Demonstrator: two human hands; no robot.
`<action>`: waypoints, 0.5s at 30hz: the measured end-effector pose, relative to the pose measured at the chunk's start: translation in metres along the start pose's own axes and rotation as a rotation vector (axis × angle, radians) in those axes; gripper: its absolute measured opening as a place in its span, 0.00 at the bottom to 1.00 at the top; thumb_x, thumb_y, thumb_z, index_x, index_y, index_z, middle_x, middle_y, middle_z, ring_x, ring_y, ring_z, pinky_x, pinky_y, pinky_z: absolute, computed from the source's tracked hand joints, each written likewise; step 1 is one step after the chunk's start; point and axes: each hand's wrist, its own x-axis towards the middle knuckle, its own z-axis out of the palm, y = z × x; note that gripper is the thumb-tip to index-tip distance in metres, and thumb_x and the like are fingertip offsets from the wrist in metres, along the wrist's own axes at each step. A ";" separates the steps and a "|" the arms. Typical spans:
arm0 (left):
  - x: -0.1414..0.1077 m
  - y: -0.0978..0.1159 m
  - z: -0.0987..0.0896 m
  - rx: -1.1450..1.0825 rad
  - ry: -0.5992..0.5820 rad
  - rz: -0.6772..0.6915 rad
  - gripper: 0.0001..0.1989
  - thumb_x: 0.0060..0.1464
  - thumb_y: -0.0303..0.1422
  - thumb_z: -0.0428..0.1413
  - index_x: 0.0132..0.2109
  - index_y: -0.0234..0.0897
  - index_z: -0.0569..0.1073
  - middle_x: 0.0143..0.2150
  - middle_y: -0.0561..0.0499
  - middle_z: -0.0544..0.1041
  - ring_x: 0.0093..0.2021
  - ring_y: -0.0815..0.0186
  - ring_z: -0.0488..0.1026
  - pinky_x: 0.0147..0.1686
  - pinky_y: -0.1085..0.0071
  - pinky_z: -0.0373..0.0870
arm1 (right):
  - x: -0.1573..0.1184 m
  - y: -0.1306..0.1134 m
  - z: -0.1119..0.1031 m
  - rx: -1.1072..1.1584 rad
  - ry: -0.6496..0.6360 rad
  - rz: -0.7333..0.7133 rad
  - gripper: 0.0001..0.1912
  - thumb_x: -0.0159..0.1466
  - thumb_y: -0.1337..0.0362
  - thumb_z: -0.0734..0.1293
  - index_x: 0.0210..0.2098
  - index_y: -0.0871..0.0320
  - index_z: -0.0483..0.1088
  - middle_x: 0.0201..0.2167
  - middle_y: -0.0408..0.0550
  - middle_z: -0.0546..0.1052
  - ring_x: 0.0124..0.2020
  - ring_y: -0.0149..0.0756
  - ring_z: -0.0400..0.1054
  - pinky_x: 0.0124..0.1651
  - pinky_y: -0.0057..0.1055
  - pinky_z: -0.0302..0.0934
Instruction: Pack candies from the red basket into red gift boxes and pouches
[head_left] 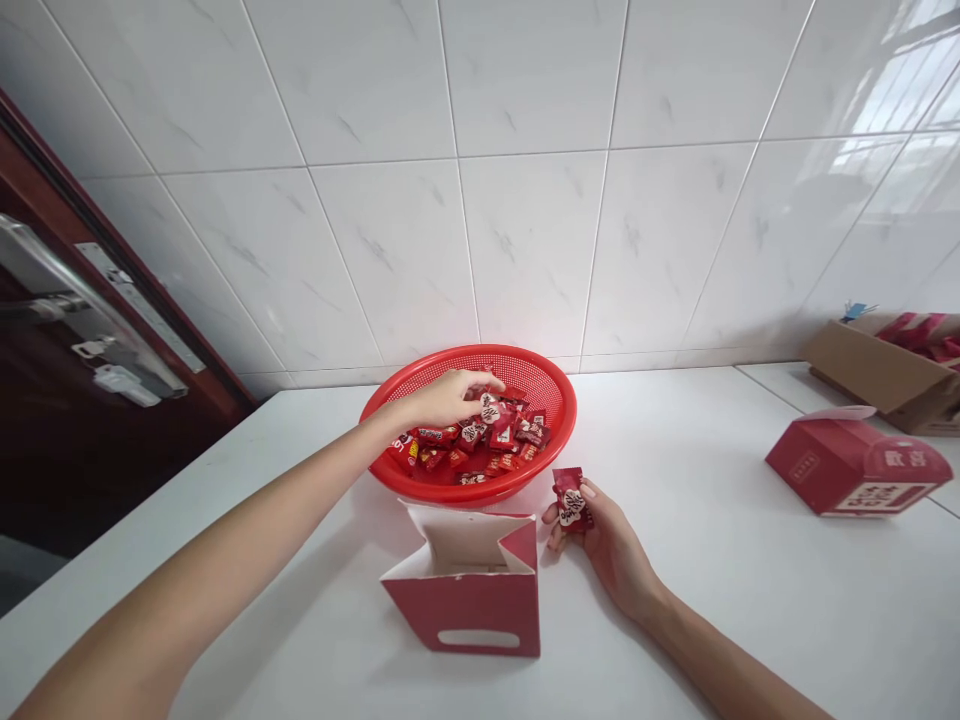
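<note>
A red plastic basket (566, 400) holds many small red wrapped candies (450, 435). Over its middle, my left hand (454, 397) has its fingers closed around a red candy packet (491, 408). My right hand (604, 545), to the right of the open box, grips another dark red packet (571, 500) with a white label between thumb and fingers. In front of the basket stands a red paper box (480, 605) with its top open, its white inside showing and an oval slot in the near side.
A closed red box (847, 465) sits on the white table (697, 470) at the right. Behind it is a cardboard box (885, 375) with red items. White tiles back the table; a dark door (67, 380) is at the left.
</note>
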 end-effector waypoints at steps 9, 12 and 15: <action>0.013 -0.020 -0.003 0.459 -0.293 -0.257 0.09 0.45 0.23 0.55 0.28 0.39 0.78 0.30 0.49 0.81 0.30 0.60 0.76 0.31 0.70 0.65 | 0.001 0.003 -0.003 -0.008 -0.018 0.001 0.20 0.66 0.45 0.67 0.39 0.57 0.70 0.34 0.49 0.79 0.27 0.38 0.72 0.34 0.38 0.69; 0.020 -0.021 -0.001 0.433 -0.302 -0.223 0.11 0.47 0.24 0.55 0.32 0.41 0.80 0.33 0.51 0.82 0.33 0.62 0.77 0.32 0.71 0.66 | 0.000 0.005 -0.003 -0.004 -0.029 -0.002 0.19 0.67 0.46 0.66 0.39 0.58 0.71 0.34 0.49 0.79 0.28 0.38 0.72 0.36 0.38 0.69; 0.024 -0.016 0.001 0.418 -0.333 -0.199 0.07 0.49 0.27 0.57 0.32 0.40 0.81 0.32 0.51 0.82 0.32 0.62 0.76 0.29 0.71 0.64 | 0.000 0.006 -0.004 0.003 -0.033 -0.006 0.19 0.68 0.47 0.66 0.39 0.58 0.71 0.35 0.50 0.79 0.28 0.39 0.72 0.36 0.39 0.69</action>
